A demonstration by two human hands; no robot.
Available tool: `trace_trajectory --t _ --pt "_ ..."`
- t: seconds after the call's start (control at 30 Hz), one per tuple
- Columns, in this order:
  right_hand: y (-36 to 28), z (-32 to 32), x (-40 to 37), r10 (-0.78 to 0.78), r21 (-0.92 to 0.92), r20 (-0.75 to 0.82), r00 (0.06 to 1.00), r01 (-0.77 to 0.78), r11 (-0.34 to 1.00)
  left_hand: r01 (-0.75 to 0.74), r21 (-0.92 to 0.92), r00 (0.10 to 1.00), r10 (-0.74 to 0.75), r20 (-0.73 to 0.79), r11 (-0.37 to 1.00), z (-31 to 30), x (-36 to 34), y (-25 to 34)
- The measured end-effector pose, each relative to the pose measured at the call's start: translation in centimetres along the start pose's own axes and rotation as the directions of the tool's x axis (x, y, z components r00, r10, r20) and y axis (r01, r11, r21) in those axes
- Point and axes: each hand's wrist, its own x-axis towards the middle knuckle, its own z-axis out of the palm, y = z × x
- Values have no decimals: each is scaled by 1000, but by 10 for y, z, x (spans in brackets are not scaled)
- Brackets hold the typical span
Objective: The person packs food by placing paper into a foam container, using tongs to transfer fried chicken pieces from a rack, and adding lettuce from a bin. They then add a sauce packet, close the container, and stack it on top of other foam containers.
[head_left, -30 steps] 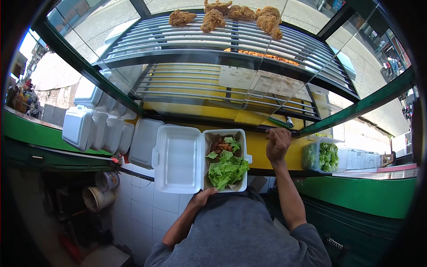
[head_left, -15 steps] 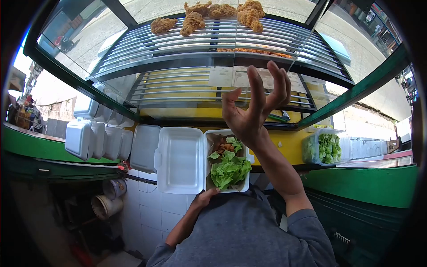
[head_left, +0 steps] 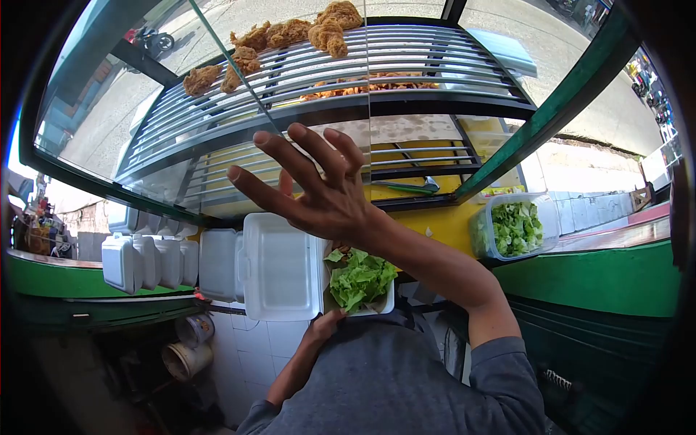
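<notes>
My right hand (head_left: 322,196) is raised before the glass of the display case, palm away from me, with its fingers spread and nothing held. Whether it touches the glass is unclear. My left hand (head_left: 328,323) pinches the near edge of an open white foam box (head_left: 388,303). Green lettuce (head_left: 362,280) lies on brown paper in the box's right half, partly over brown food pieces. The box's lid (head_left: 284,268) lies opened to the left. My right forearm hides the far part of the food.
Fried chicken (head_left: 328,35) sits on the case's upper rack (head_left: 442,54). Tongs (head_left: 413,185) lie on the lower level. A clear tub of lettuce (head_left: 515,228) stands right on the yellow counter (head_left: 447,225). Closed foam boxes (head_left: 119,262) line the left.
My right hand has moved left across the glass, and its fingers are straighter and spread. A slanted glass edge shows further left. The view has shifted; my left hand stays at the box.
</notes>
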Motion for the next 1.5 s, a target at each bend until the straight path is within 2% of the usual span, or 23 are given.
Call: trace_trajectory --t 0.2,0.37,0.43,0.5,0.57,0.63,0.7,0.8,0.87,0.9,0.97,1.0,1.03,1.07,1.1,1.13,1.17,1.23,1.27,1.3,1.33,1.37,1.5 --pt "9 0 2 30 -64 -23 999 -32 997 -154 15 988 155 -11 988 2 6 -10" --pt "32 -26 -4 39 -68 5 999 -38 997 -266 68 964 266 12 962 8 14 -18" --pt "52 -41 -8 -30 -143 23 999 33 989 -345 100 938 345 25 933 13 17 -22" --pt "63 -61 -10 19 -151 45 999 -12 988 -466 141 884 466 37 873 20 20 -25" --pt "76 -79 -14 65 -173 77 995 -51 984 -461 103 887 461 24 882 26 23 -26" --pt "88 -97 -16 84 -203 93 992 -64 977 -259 -48 966 259 -3 965 31 26 -21" --pt "99 -112 -20 103 -221 93 990 -80 972 -149 -98 989 150 0 984 33 28 -22" --pt "118 -133 -29 111 -282 71 991 -86 955 -127 -60 992 128 14 990 31 30 -29" --pt "130 -148 -34 67 -268 -31 997 -73 961 -163 -20 987 163 13 986 29 29 -36" --pt "145 -155 -42 66 -228 -136 989 -96 969 -191 2 982 191 8 982 27 27 -40" --pt "184 -176 -51 137 -169 -347 928 -205 964 -276 67 961 277 -8 959 24 22 -49" --pt "200 -187 -56 300 -250 -429 852 -431 867 -322 102 946 325 -16 941 21 18 -53" --pt "218 -197 -56 535 -206 -435 724 -658 724 -367 144 927 374 -23 919 19 16 -58" --pt "243 -207 -58 720 -188 -286 632 -774 605 -409 184 907 421 -29 894 16 13 -62" --pt "273 -216 -66 877 -302 -16 480 -839 453 -440 218 889 457 -34 871 14 10 -66" --pt "297 -221 -82 872 -490 303 384 -722 488 -463 242 874 485 -36 853 12 8 -70" --pt "308 -219 -101 732 -468 519 442 -569 676 -484 268 859 511 -40 833 11 6 -72" --pt "353 -205 -161 547 -423 818 180 -455 783 -515 311 832 554 -44 798 6 2 -77" --pt "338 -190 -149 595 -568 796 -116 -486 665 -526 330 821 569 -43 784 5 0 -79" --pt "317 -176 -135 585 -708 705 -402 -457 539 -538 349 809 586 -41 768 2 -2 -81" --pt "314 -173 -154 610 -706 696 -379 -515 486 -545 363 800 598 -42 755 0 -4 -82" --pt "313 -171 -170 645 -716 679 -351 -509 478 -557 379 788 614 -41 739 -2 -6 -84" --pt "325 -158 -200 669 -680 696 -261 -539 497 -628 457 693 720 -41 630 -12 -12 -89"
